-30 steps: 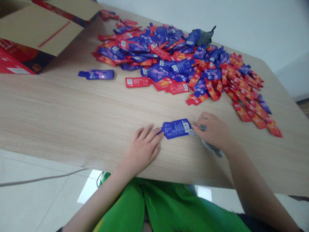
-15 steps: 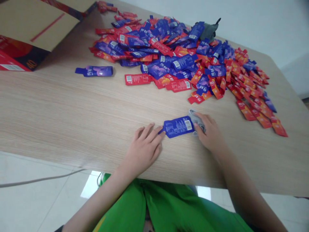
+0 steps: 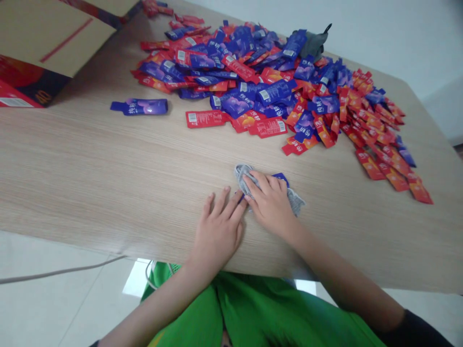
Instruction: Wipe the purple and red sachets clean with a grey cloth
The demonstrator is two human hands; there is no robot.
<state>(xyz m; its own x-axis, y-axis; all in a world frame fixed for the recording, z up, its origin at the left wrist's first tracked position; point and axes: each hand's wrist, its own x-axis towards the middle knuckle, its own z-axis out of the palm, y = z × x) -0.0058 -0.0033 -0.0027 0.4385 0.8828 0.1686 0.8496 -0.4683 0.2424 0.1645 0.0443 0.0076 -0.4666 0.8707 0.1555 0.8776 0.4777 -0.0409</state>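
Note:
On the table close to me lies a blue sachet [image 3: 281,179], mostly hidden under my right hand and a grey cloth. My left hand [image 3: 218,233] rests flat with its fingers spread, and its fingertips press on the sachet's narrow neck end. My right hand [image 3: 271,206] is closed on the crumpled grey cloth [image 3: 296,201], which lies over the sachet's printed face. Part of the cloth sticks out beyond my right fingertips, beside my left hand.
A large pile of red and blue sachets [image 3: 238,72] spreads over the far side of the table [image 3: 90,168]. One blue sachet [image 3: 144,107] lies apart on the left. An open carton [image 3: 54,38] stands at far left. A dark grey cloth bundle [image 3: 314,46] sits behind the pile.
My right hand has slid left with the grey cloth, from the sachet's right end to near its neck, covering most of it. My left hand stays at the neck end.

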